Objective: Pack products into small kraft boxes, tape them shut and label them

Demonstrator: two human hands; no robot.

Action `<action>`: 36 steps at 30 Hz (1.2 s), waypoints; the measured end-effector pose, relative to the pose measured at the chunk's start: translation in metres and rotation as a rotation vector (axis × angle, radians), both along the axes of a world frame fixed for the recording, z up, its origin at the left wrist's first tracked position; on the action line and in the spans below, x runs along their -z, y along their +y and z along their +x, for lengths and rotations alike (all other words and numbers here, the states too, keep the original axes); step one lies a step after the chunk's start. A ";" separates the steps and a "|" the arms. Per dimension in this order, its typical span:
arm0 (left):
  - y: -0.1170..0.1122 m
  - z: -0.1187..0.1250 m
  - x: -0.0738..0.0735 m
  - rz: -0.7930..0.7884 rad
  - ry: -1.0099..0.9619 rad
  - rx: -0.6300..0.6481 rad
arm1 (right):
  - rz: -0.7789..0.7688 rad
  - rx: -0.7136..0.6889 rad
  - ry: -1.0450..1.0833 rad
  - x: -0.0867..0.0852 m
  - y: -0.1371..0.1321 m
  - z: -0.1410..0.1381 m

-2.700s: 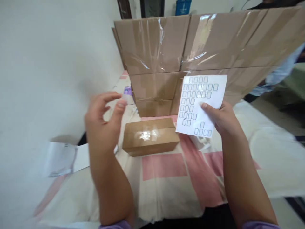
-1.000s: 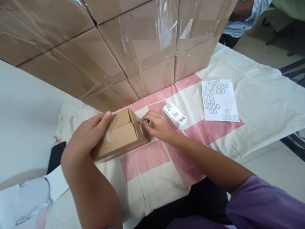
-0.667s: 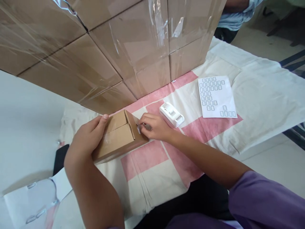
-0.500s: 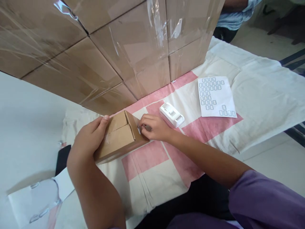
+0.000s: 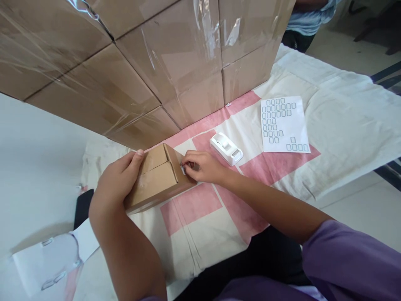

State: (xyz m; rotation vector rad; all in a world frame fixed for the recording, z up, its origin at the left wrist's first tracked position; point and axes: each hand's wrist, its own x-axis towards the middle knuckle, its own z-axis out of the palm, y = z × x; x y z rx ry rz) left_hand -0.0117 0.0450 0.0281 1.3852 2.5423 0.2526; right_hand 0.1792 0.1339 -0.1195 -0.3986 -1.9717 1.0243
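A small closed cardboard box [image 5: 156, 177] lies on the cloth, with a seam along its top. My left hand [image 5: 117, 179] grips its left end, thumb on the top edge and the other fingers hidden behind. At the box's right end, my right hand [image 5: 202, 167] has its thumb and fingers pinched together on a small whitish label [image 5: 183, 169], which shows partly at the fingertips against the box. Just right of that hand rests a white tape dispenser [image 5: 226, 148]. Farther right lies a white sheet [image 5: 290, 125] with rows of small outlined rectangles and a blank area.
A tall stack of taped cardboard boxes [image 5: 188, 71] stands behind the small box. White papers [image 5: 46, 259] and a black object [image 5: 83, 209] lie at the left. Pink-and-white cloth [image 5: 200, 209] covers the surface. A person in a blue top [image 5: 310, 23] is at the upper right.
Both hands stay on the box almost unmoved. The right fingertips have shifted slightly, and a little more of the whitish label shows. The view has tilted slightly.
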 end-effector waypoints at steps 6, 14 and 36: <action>0.000 -0.001 0.001 0.007 -0.008 0.015 | -0.052 -0.024 0.055 -0.002 0.002 0.002; 0.002 -0.003 0.001 -0.033 0.006 -0.019 | -0.366 -0.090 0.115 -0.004 0.004 0.002; 0.004 -0.007 0.006 -0.101 0.082 -0.072 | -0.276 -0.064 0.034 0.002 0.010 0.004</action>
